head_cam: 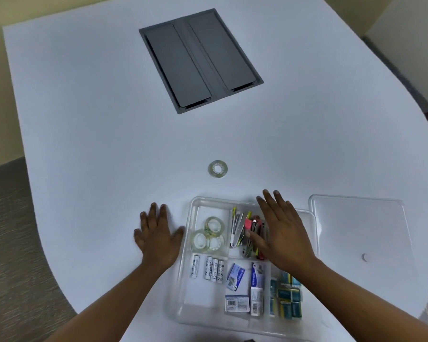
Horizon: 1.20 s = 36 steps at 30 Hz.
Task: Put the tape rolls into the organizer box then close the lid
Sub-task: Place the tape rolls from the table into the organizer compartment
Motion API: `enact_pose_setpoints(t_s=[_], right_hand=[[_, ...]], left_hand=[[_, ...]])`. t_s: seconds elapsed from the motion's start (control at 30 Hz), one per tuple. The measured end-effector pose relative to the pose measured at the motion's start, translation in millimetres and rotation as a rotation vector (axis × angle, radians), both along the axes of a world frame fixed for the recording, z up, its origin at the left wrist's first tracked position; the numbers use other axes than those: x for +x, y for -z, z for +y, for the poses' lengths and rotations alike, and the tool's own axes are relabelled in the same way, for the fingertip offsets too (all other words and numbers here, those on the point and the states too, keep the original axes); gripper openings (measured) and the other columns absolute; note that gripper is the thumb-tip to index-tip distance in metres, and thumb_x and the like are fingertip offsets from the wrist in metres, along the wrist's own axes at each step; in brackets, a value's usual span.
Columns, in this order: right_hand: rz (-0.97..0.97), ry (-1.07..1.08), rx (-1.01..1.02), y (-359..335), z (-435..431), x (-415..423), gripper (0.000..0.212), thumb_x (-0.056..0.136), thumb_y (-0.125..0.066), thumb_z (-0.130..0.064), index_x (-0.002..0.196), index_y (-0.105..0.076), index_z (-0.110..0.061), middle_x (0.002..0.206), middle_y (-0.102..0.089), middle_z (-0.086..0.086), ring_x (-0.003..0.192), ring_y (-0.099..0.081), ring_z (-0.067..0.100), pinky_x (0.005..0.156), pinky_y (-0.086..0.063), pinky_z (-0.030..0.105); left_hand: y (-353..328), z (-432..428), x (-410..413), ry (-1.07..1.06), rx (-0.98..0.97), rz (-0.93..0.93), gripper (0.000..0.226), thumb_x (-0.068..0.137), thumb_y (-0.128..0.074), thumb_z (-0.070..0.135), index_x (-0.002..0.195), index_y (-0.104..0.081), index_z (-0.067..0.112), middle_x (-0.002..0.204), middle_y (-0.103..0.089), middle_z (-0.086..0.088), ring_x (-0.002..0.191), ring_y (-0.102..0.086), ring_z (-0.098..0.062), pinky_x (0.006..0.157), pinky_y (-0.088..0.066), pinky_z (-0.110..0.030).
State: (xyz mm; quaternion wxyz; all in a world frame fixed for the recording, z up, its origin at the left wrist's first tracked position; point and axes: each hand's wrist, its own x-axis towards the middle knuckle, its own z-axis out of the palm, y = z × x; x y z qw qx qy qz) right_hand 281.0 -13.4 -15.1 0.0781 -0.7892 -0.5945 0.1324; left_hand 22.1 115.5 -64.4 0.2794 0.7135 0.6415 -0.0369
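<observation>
A clear plastic organizer box (187, 245) sits at the near edge of the white table, lid off. Three clear tape rolls (210, 235) lie in its upper left compartment. One more clear tape roll (218, 169) lies flat on the table beyond the box. The clear lid (358, 225) lies flat to the right of the box. My left hand (156, 236) rests flat on the table against the box's left side, fingers apart, holding nothing. My right hand (283, 230) hovers open over the box's upper right compartment, holding nothing.
Other compartments hold pens and markers (242, 230), batteries (208, 267), small cardboard packs (240, 287) and blue packets (287, 297). A grey cable hatch (200, 60) is set into the table farther back. The table's curved edge runs along the left and right.
</observation>
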Motion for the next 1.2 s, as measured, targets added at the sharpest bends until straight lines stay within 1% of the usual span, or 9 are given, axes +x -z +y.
enact_pose_setpoints(t_s=[0.1, 0.23, 0.33, 0.47, 0.63, 0.7, 0.87, 1.1, 1.2], right_hand=[[-0.027, -0.002, -0.039, 8, -7, 5, 0.077, 0.092, -0.031, -0.068, 0.153, -0.010, -0.026, 0.162, -0.008, 0.000, 0.149, 0.004, 0.019, 0.121, -0.008, 0.042], [0.002, 0.013, -0.018, 15, -8, 5, 0.076, 0.093, -0.029, -0.066, 0.154, -0.006, -0.027, 0.163, -0.007, 0.000, 0.150, 0.003, 0.022, 0.120, -0.008, 0.045], [0.022, 0.013, 0.003, 19, -10, 5, 0.074, 0.094, -0.029, -0.065, 0.154, -0.007, -0.027, 0.163, -0.006, -0.001, 0.150, 0.002, 0.022, 0.119, -0.008, 0.046], [0.037, 0.010, 0.017, 22, -9, 6, 0.072, 0.094, -0.031, -0.062, 0.153, -0.008, -0.027, 0.163, -0.006, -0.003, 0.150, 0.001, 0.021, 0.120, -0.006, 0.044], [0.042, 0.013, 0.009, 24, -10, 8, 0.071, 0.094, -0.031, -0.061, 0.153, -0.008, -0.029, 0.163, -0.005, -0.005, 0.150, 0.001, 0.020, 0.120, -0.006, 0.043], [0.048, 0.014, 0.011, 24, -10, 8, 0.071, 0.094, -0.032, -0.061, 0.153, -0.008, -0.029, 0.163, -0.006, -0.006, 0.149, 0.001, 0.020, 0.119, -0.006, 0.043], [0.052, 0.012, 0.015, 25, -9, 10, 0.071, 0.094, -0.032, -0.061, 0.153, -0.008, -0.029, 0.163, -0.005, -0.006, 0.149, 0.000, 0.019, 0.119, -0.008, 0.044], [0.058, 0.009, 0.024, 26, -9, 10, 0.070, 0.094, -0.032, -0.061, 0.153, -0.010, -0.029, 0.163, -0.007, -0.006, 0.149, -0.001, 0.019, 0.120, -0.008, 0.044], [0.060, 0.009, 0.026, 25, -9, 10, 0.069, 0.095, -0.031, -0.061, 0.153, -0.011, -0.029, 0.163, -0.009, -0.006, 0.149, -0.001, 0.019, 0.120, -0.008, 0.043]], left_hand=[[-19, 17, 19, -0.128, 0.123, -0.049, 0.070, 0.091, -0.054, 0.032, 0.147, -0.020, 0.008, 0.154, -0.027, -0.014, 0.144, -0.017, -0.028, 0.112, -0.013, -0.058], [-37, 54, 56, 0.132, 0.172, -0.258, 0.052, 0.092, -0.055, 0.019, 0.140, -0.040, 0.006, 0.144, -0.045, -0.016, 0.136, -0.037, -0.030, 0.111, -0.028, -0.042], [-45, 77, 85, 0.265, 0.164, -0.308, 0.048, 0.091, -0.058, 0.027, 0.134, -0.049, 0.008, 0.139, -0.052, -0.011, 0.129, -0.047, -0.027, 0.108, -0.034, -0.037], [-44, 94, 118, 0.456, 0.175, -0.251, 0.058, 0.084, -0.066, 0.034, 0.135, -0.048, 0.014, 0.137, -0.054, -0.006, 0.124, -0.050, -0.026, 0.102, -0.039, -0.036], [-37, 103, 142, 0.568, 0.165, -0.151, 0.085, 0.079, -0.071, 0.034, 0.148, -0.024, 0.019, 0.133, -0.054, -0.009, 0.121, -0.049, -0.029, 0.100, -0.040, -0.041], [-33, 105, 147, 0.617, 0.161, -0.094, 0.087, 0.078, -0.072, 0.032, 0.149, -0.023, 0.020, 0.133, -0.054, -0.008, 0.122, -0.048, -0.028, 0.101, -0.038, -0.041], [-28, 107, 153, 0.636, 0.217, 0.017, 0.066, 0.078, -0.069, 0.028, 0.137, -0.041, 0.019, 0.125, -0.059, -0.005, 0.118, -0.051, -0.028, 0.098, -0.036, -0.039], [-56, 99, 141, 0.484, 0.283, -0.233, 0.044, 0.072, -0.074, 0.034, 0.110, -0.056, 0.021, 0.108, -0.065, 0.001, 0.097, -0.059, -0.025, 0.079, -0.041, -0.030], [-71, 82, 119, 0.439, 0.281, -0.299, 0.043, 0.072, -0.076, 0.035, 0.108, -0.057, 0.023, 0.107, -0.066, 0.004, 0.099, -0.059, -0.021, 0.080, -0.040, -0.026]])
